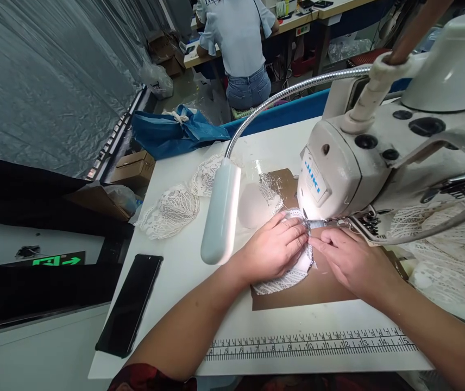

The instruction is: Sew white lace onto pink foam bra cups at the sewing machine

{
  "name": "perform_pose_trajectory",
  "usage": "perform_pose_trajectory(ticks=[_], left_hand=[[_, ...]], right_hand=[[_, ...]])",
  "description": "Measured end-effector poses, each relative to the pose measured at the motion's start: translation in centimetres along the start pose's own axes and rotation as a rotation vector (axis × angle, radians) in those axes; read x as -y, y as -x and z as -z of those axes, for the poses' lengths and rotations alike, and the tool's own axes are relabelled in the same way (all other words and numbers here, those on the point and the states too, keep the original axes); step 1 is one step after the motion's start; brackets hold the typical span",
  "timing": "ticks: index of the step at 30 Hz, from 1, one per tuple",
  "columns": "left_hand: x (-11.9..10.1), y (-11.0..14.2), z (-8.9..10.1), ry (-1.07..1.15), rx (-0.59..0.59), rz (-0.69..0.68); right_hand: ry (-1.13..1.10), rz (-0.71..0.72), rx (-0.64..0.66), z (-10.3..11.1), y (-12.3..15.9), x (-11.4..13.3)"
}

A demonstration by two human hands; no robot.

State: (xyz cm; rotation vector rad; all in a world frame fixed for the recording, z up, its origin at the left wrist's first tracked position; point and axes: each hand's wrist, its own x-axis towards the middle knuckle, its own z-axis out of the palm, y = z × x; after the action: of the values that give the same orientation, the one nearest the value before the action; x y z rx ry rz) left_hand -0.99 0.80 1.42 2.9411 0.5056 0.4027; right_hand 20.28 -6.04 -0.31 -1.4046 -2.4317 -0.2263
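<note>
My left hand lies flat, fingers together, pressing a white lace piece onto the brown plate under the needle of a white sewing machine. My right hand rests beside it to the right, fingers curled and pinching the lace edge close to the presser foot. The part of the lace under the hands is hidden.
A lamp on a flexible neck hangs over the white table. More lace cups lie at the left, a black phone near the table's left edge, a printed ruler along the front. Lace is piled at right. A person sits at a far bench.
</note>
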Motion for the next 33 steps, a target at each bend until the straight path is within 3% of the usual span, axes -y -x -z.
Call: perform_pose_trajectory(ticks=[8, 16, 21, 33], left_hand=[[0.7, 0.4, 0.0, 0.075, 0.002, -0.025], [0.0, -0.1, -0.9, 0.015, -0.015, 0.086], [-0.1, -0.1, -1.1, -0.045, 0.003, 0.087], [0.9, -0.1, -0.6, -0.059, 0.026, 0.1]], right_hand=[[-0.019, -0.006, -0.055, 0.2, 0.0, 0.0], [0.016, -0.141, 0.005, 0.2, -0.5, 0.5], [0.03, -0.152, 0.036, -0.1, -0.3, 0.4], [-0.159, -0.171, 0.066, -0.3, 0.0, -0.1]])
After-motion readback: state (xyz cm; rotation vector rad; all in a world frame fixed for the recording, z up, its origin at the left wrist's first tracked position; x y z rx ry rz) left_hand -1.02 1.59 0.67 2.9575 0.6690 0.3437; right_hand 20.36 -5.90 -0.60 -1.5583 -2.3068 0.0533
